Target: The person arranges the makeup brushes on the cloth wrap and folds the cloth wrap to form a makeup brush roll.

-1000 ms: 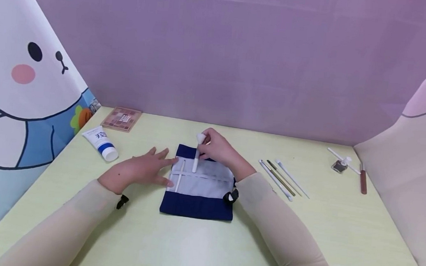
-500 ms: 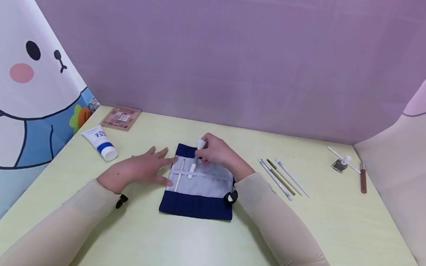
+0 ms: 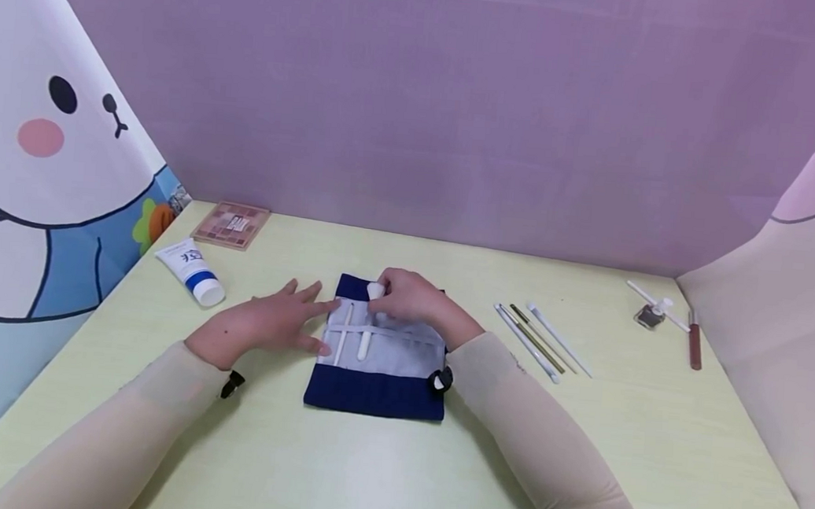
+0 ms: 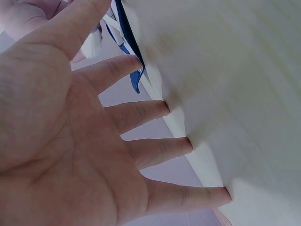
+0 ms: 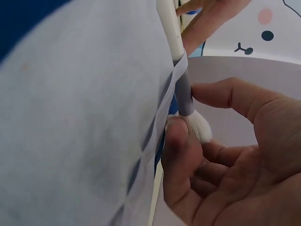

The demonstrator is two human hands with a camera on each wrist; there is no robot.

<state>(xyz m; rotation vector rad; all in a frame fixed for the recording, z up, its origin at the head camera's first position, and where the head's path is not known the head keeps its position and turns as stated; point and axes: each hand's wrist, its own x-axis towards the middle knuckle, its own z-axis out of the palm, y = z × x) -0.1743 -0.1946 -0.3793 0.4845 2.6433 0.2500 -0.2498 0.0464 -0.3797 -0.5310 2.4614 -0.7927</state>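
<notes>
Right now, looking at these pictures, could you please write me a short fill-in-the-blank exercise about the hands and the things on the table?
1. The right hand pinches a white ____ at its bristle end.
2. The brush sits under the elastic strap of the ____ blue roll pouch.
3. The left hand rests flat, its fingertips at the pouch's ____ edge.
4. The white tube lies near an eyeshadow ____.

Missing words: brush; dark; left; palette
</notes>
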